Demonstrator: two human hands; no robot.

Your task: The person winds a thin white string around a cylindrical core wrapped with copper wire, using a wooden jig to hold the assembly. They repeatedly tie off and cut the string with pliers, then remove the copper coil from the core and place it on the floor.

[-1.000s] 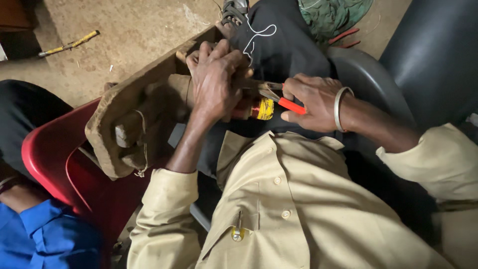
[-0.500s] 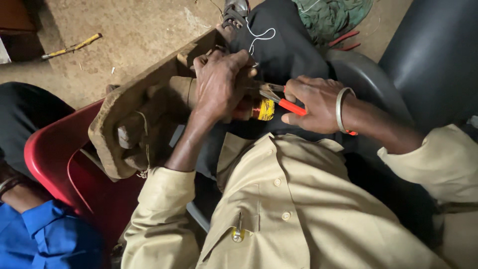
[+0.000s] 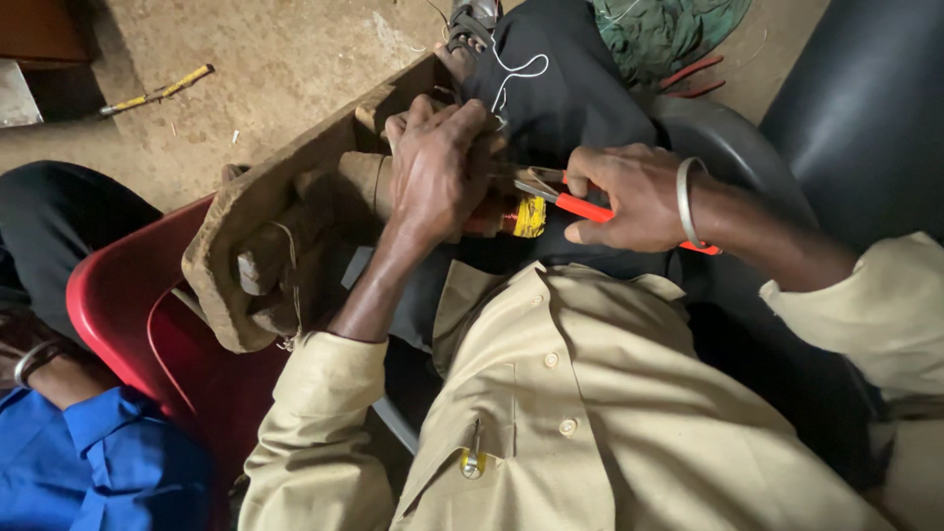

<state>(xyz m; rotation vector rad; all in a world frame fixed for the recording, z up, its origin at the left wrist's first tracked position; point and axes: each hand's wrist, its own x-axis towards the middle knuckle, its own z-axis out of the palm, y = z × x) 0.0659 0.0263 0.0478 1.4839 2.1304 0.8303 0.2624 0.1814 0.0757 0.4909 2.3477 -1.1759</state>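
Note:
My left hand (image 3: 440, 169) is closed over a small coil wound with copper wire and yellow tape (image 3: 518, 215), which sits at the end of a worn wooden winding jig (image 3: 258, 228) on my lap. My right hand (image 3: 630, 196) grips red-handled pliers (image 3: 573, 203). Their jaws touch the coil just beside my left fingers. A metal bangle (image 3: 685, 201) circles my right wrist. A thin white wire (image 3: 514, 73) loops over my dark trousers above the hands. Most of the coil is hidden under my left palm.
A red plastic chair (image 3: 128, 313) stands at the left, with another person in a blue shirt (image 3: 93, 462) beside it. A dark grey chair (image 3: 865, 108) fills the right. A yellow-handled tool (image 3: 157, 90) lies on the dirt floor, and green cloth (image 3: 661, 29) lies at the top.
The view has shifted slightly. My left hand has tightened and slid a little along the coil, while the pliers stay at the coil's end.

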